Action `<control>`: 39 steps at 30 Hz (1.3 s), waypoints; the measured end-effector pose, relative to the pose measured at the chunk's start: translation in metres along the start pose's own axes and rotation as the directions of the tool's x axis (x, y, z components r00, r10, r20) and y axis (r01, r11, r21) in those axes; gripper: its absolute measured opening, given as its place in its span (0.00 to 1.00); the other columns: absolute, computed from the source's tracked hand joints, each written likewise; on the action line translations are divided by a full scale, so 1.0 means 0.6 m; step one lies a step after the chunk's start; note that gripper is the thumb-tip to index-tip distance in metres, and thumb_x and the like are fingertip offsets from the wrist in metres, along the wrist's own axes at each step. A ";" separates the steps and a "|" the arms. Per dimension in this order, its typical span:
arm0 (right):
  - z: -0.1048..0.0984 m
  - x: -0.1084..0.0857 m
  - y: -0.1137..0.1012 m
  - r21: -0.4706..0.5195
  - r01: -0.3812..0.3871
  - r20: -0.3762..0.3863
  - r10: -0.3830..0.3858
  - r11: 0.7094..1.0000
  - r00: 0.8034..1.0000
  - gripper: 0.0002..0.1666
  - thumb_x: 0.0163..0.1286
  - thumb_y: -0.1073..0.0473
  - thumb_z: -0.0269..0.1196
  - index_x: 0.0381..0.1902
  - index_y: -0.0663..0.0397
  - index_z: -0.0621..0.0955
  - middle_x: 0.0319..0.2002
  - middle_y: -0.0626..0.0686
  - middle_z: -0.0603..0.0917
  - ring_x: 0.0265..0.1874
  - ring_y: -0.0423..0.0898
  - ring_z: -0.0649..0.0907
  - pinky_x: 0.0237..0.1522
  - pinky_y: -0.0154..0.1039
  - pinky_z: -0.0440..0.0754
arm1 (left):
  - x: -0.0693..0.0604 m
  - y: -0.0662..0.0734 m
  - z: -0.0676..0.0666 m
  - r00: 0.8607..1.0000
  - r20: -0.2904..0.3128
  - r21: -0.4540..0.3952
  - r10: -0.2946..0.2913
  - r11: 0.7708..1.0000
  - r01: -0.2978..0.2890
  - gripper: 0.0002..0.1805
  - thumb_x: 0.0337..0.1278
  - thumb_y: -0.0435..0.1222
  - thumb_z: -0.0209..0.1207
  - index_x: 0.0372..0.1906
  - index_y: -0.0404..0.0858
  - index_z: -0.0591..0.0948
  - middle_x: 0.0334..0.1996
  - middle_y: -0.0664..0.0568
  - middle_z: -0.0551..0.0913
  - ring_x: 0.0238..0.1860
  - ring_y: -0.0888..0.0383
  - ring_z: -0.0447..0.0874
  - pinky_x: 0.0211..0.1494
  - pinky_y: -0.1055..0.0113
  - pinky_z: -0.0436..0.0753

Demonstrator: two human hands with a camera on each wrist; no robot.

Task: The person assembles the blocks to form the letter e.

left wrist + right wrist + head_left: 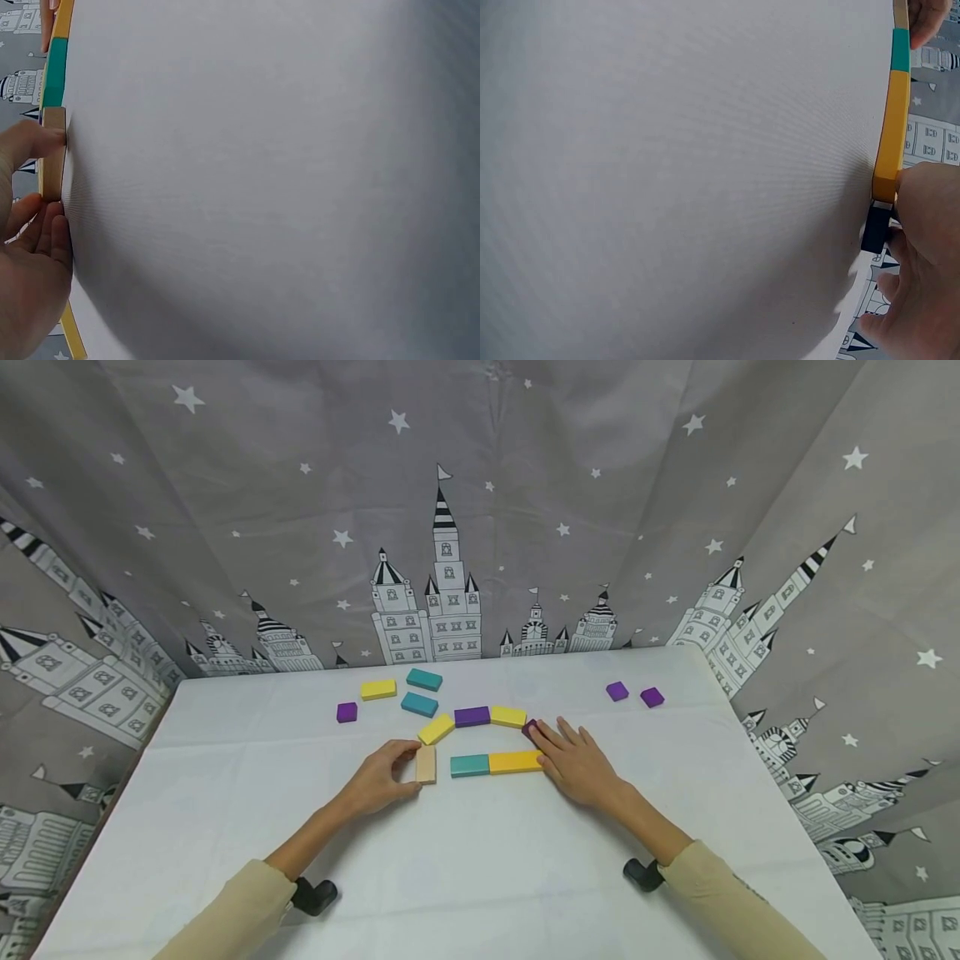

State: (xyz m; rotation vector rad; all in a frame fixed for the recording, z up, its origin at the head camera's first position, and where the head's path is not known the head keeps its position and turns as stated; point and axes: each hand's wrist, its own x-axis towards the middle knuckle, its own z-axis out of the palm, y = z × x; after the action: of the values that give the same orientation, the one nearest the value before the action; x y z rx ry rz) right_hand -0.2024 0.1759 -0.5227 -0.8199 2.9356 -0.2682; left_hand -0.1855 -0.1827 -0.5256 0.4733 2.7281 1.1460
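Observation:
My left hand [381,781] pinches a plain wooden block [426,764] between thumb and fingers, at the left of a block arrangement. Fingers spread and fairly straight, my right hand [583,770] lies at the right end, touching a partly covered purple block [530,730]. A teal block [469,766] and a longer orange-yellow block [513,762] form the front row, end to end. Behind them a curve runs through a yellow block [437,729], a purple one [472,717] and another yellow one [508,717]. In the right wrist view, a dark block [876,229] sits beside the right fingers.
Behind the left hand lie a purple block [347,712], a yellow block [378,689] and two teal blocks [424,679]. Two small purple blocks [617,691] lie at the back right. The white-covered table [480,877] meets a grey castle-print curtain [540,485].

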 end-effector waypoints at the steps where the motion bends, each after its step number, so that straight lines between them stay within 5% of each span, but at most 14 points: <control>1: 0.000 0.000 0.000 -0.001 0.001 -0.001 -0.001 1.000 1.000 0.33 0.81 0.46 0.46 0.79 0.47 0.58 0.77 0.52 0.57 0.76 0.61 0.53 0.71 0.65 0.51 | 0.000 0.000 0.000 1.000 0.000 0.004 -0.001 1.000 0.001 0.36 0.51 0.31 0.72 0.66 0.28 0.71 0.59 0.38 0.75 0.58 0.44 0.76 0.62 0.51 0.77; 25: -0.001 0.000 -0.002 -0.019 -0.001 0.015 0.001 1.000 1.000 0.33 0.81 0.47 0.46 0.79 0.49 0.58 0.77 0.53 0.57 0.76 0.61 0.52 0.72 0.64 0.50 | -0.011 -0.007 -0.008 1.000 -0.022 0.012 -0.009 1.000 0.009 0.40 0.51 0.32 0.72 0.68 0.28 0.68 0.61 0.37 0.74 0.58 0.42 0.76 0.62 0.50 0.77; 31: 0.000 -0.002 -0.003 -0.012 0.001 0.013 0.000 1.000 1.000 0.33 0.81 0.47 0.47 0.79 0.49 0.58 0.77 0.53 0.57 0.76 0.61 0.53 0.71 0.65 0.51 | -0.010 -0.032 -0.048 0.990 -0.142 -0.012 -0.006 1.000 0.005 0.32 0.56 0.29 0.68 0.66 0.27 0.70 0.59 0.35 0.76 0.58 0.39 0.76 0.60 0.46 0.77; 39: 0.003 -0.002 -0.003 -0.011 -0.009 0.018 0.009 1.000 1.000 0.33 0.81 0.46 0.46 0.79 0.48 0.58 0.77 0.53 0.57 0.76 0.60 0.53 0.72 0.65 0.50 | 0.016 -0.093 -0.112 0.942 -0.331 0.040 -0.057 0.996 0.075 0.25 0.65 0.27 0.59 0.65 0.24 0.71 0.61 0.28 0.70 0.63 0.33 0.68 0.65 0.40 0.70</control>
State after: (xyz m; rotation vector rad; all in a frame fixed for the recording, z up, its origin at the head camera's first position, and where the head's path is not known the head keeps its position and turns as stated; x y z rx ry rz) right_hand -0.2000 0.1748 -0.5240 -0.8063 2.9257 -0.2432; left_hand -0.2244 -0.2611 -0.5189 0.2065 3.0362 1.2387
